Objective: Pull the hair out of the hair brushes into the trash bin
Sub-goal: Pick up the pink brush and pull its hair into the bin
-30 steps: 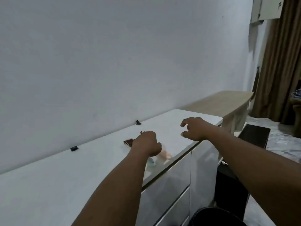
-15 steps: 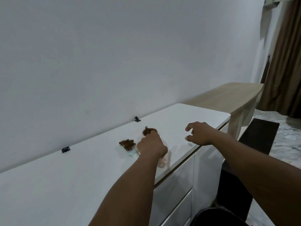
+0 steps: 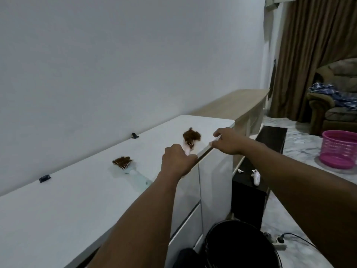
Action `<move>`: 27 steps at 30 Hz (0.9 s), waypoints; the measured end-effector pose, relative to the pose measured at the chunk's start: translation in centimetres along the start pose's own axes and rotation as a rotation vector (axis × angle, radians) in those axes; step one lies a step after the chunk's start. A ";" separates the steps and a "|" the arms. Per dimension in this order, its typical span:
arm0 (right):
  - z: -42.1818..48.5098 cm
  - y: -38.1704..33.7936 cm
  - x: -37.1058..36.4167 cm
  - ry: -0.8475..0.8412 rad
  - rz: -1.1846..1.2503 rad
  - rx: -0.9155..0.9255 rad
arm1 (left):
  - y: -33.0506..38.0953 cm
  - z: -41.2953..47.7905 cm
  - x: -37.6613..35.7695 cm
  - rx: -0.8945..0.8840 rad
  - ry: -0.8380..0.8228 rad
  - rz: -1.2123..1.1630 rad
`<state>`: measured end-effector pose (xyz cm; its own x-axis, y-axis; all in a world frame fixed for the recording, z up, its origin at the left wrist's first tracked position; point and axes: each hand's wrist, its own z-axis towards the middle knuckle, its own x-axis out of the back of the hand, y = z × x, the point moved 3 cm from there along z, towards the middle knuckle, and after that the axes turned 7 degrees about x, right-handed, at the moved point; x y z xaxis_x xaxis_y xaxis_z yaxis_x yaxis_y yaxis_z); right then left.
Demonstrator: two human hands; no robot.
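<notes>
My left hand (image 3: pixel 178 161) is closed around the handle of a pink hair brush (image 3: pixel 188 146) whose head, packed with brown hair (image 3: pixel 191 135), is raised a little above the white cabinet top (image 3: pixel 77 194). A pale teal hair brush (image 3: pixel 133 172) with brown hair in its bristles lies flat on the cabinet to the left of that hand. My right hand (image 3: pixel 229 141) hovers over the cabinet's front edge just right of the pink brush, fingers apart and holding nothing. The black trash bin (image 3: pixel 239 246) stands on the floor below, in front of the cabinet.
White drawers (image 3: pixel 210 182) face me. A black low stand (image 3: pixel 258 182) with small white items sits right of the cabinet, a wooden bench (image 3: pixel 235 105) beyond it. A pink basket (image 3: pixel 338 151), an armchair (image 3: pixel 332 101) and brown curtains (image 3: pixel 309 45) are at the right. Two small black clips sit by the wall.
My left hand closed on the pink brush handle and lifted its hairy head off the cabinet. My view turned right, bringing in the basket and armchair. The teal brush stayed put.
</notes>
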<state>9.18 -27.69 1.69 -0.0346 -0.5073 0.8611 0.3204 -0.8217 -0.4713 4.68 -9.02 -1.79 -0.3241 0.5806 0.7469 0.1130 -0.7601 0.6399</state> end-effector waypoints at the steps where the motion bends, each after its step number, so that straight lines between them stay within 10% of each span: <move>1: -0.5 0.8 0.3 0.027 0.040 -0.035 | 0.8 -0.6 -0.8 -0.032 -0.019 -0.018; 11: -5.7 12.7 -3.8 0.229 0.655 -0.474 | 2.0 -5.2 -14.2 -0.180 -0.342 -0.071; 27: -12.1 32.8 -33.3 0.157 0.904 -0.905 | -17.5 -9.3 -40.1 0.110 -0.914 0.066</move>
<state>9.43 -40.88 -44.74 -0.2731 -0.9473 0.1676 -0.4620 -0.0237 -0.8866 7.00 -21.69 -44.59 0.5483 0.5773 0.6050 0.2086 -0.7950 0.5695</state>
